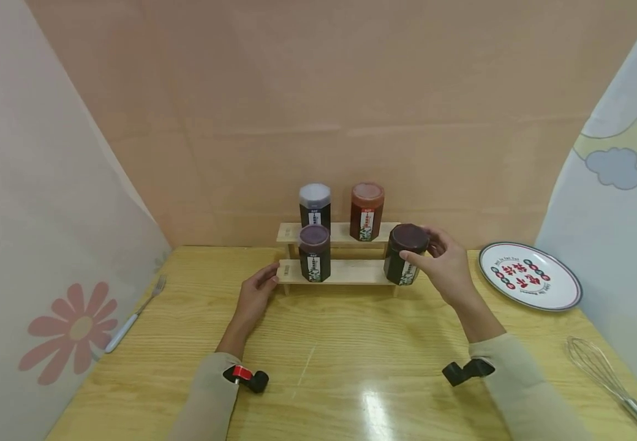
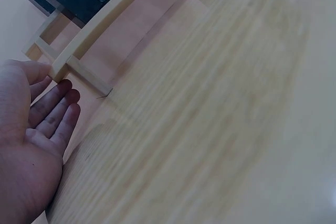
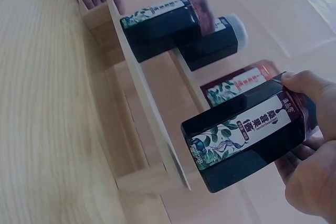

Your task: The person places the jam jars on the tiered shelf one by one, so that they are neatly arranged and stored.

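A two-step wooden shelf (image 1: 358, 272) stands at the back of the table. My left hand (image 1: 256, 293) pinches its left end, thumb and fingers at the lower step's corner. My right hand (image 1: 451, 269) grips a dark jar (image 3: 239, 135) with a dark purple lid, near its top. This jar is at the right end of the lower step; I cannot tell whether its base touches the wood. Another purple-lidded jar (image 1: 315, 254) stands on the lower step's left. On the upper step are a white-lidded jar (image 1: 315, 205), partly hidden, and a red-lidded jar (image 1: 367, 211).
An oval plate (image 1: 558, 294) with red lettering lies to the right, a whisk (image 1: 599, 367) nearer the front. A fork (image 1: 136, 314) lies at the left. Behind the shelf hangs a peach backdrop (image 1: 340, 122), with printed cloths at both sides.
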`<move>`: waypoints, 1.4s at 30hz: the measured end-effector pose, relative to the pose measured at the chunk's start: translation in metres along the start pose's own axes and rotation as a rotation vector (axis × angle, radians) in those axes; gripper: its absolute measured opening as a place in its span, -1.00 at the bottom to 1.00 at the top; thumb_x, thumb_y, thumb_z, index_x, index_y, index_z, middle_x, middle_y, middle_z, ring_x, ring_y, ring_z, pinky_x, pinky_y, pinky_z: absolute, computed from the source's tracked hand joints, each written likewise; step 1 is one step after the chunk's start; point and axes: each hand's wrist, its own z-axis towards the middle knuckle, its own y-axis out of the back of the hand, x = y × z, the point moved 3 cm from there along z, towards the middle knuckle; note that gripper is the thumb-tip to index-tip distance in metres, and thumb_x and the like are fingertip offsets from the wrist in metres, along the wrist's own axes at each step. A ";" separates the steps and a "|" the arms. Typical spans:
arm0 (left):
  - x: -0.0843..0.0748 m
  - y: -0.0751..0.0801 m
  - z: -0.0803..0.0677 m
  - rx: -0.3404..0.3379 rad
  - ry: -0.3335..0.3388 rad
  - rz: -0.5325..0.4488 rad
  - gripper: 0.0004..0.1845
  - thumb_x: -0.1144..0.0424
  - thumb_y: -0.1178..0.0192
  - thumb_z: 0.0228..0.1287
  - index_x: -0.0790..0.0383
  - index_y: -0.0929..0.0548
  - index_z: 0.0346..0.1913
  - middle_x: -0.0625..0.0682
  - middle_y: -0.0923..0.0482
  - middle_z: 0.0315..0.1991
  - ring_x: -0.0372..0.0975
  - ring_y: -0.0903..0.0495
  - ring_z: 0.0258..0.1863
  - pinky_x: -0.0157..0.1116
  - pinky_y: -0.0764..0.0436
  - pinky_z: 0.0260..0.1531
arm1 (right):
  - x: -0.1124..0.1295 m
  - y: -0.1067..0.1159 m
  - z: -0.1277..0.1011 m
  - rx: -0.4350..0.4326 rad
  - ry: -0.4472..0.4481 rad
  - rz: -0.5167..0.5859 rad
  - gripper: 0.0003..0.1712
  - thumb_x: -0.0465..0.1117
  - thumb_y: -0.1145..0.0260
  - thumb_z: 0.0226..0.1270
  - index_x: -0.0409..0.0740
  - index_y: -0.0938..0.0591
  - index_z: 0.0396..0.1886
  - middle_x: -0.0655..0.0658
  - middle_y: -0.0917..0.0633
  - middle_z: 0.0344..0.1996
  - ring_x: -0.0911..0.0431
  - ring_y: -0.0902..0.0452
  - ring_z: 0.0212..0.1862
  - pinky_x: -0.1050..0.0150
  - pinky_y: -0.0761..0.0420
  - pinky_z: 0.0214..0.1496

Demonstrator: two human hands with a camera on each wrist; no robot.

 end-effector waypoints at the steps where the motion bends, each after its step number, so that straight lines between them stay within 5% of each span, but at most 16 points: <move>1: 0.000 0.000 0.000 -0.002 0.002 -0.001 -0.58 0.27 -0.15 0.57 0.15 -0.55 0.41 0.16 -0.54 0.39 -0.05 -0.51 0.40 -0.56 -0.56 0.18 | -0.001 -0.003 0.000 0.002 0.010 0.004 -0.15 -0.13 -0.58 0.25 -0.24 -0.41 0.46 -0.21 -0.55 0.37 0.15 -0.51 0.39 0.51 -0.45 0.41; 8: -0.001 0.001 -0.002 0.004 0.013 -0.002 -0.58 0.27 -0.13 0.57 0.13 -0.55 0.41 0.14 -0.53 0.39 -0.06 -0.50 0.41 -0.58 -0.54 0.16 | -0.005 -0.021 0.002 0.028 0.043 0.030 -0.19 -0.18 -0.59 0.23 -0.26 -0.44 0.41 -0.21 -0.58 0.31 0.37 -0.54 0.23 0.53 -0.46 0.39; 31: -0.001 0.000 0.001 0.007 0.015 0.020 -0.58 0.23 -0.15 0.57 0.08 -0.55 0.41 0.11 -0.55 0.39 -0.08 -0.52 0.40 -0.43 -0.55 0.27 | 0.002 -0.051 0.006 0.064 0.006 0.013 -0.11 -0.12 -0.61 0.20 -0.26 -0.42 0.46 -0.27 -0.57 0.36 -0.09 -0.50 0.42 0.06 -0.42 0.55; 42: -0.002 0.002 0.000 0.018 0.035 0.005 -0.57 0.22 -0.15 0.57 0.09 -0.54 0.42 0.12 -0.53 0.41 -0.08 -0.50 0.41 -0.54 -0.53 0.21 | -0.006 -0.039 0.006 0.182 0.049 0.176 -0.21 -0.24 -0.46 0.38 -0.25 -0.35 0.52 -0.26 -0.49 0.43 0.30 -0.48 0.32 0.51 -0.49 0.38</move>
